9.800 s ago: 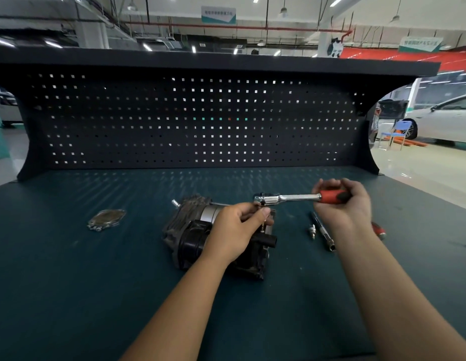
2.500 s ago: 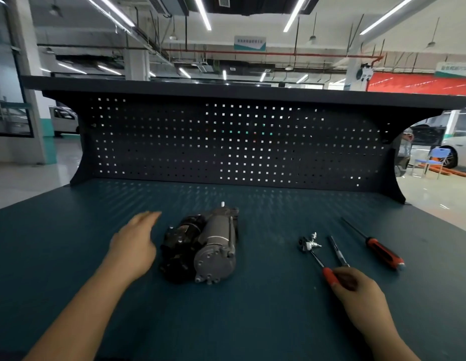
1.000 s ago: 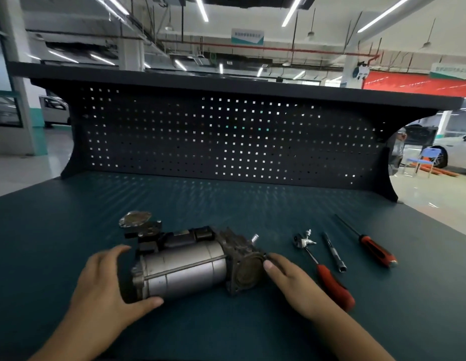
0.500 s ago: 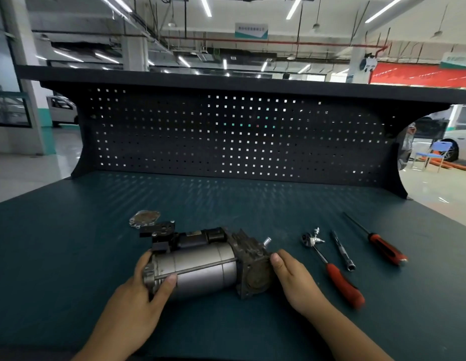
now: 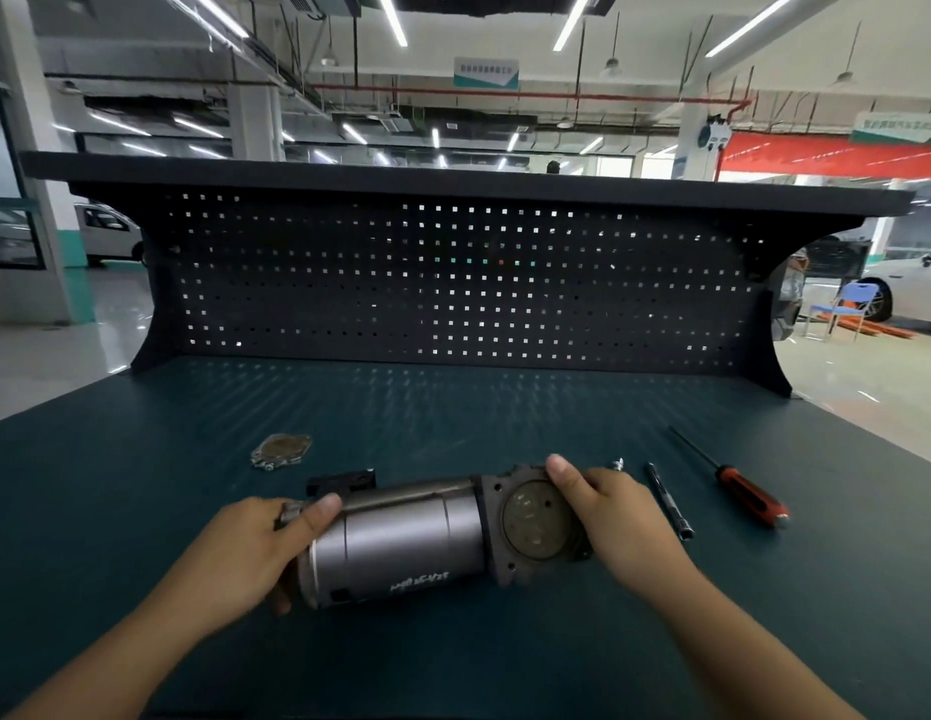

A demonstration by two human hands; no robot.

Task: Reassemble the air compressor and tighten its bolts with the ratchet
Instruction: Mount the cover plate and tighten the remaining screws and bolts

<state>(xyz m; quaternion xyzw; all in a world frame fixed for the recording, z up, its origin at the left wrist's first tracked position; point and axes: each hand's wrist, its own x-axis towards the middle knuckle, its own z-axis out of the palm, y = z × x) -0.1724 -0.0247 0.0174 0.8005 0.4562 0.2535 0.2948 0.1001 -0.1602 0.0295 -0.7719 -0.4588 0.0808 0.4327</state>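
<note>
The air compressor (image 5: 401, 543), a grey metal cylinder with a dark flanged head, lies sideways on the green bench. My left hand (image 5: 255, 548) grips its left end cap. My right hand (image 5: 608, 517) holds the flanged right end, thumb on the rim above the round brown opening (image 5: 536, 522). A loose round cover plate (image 5: 281, 450) with small bolts lies behind and to the left. The ratchet is mostly hidden behind my right hand; only its socket tip (image 5: 617, 464) shows.
An extension bar (image 5: 668, 501) and a red-handled screwdriver (image 5: 733, 485) lie right of my right hand. A black pegboard (image 5: 453, 288) closes the back of the green bench (image 5: 141, 511). Workshop floor and parked cars lie beyond.
Both hands have rolled and pulled the compressor nearer, so its lettered side and open flange face me. My right hand now covers the ratchet lying on the bench.
</note>
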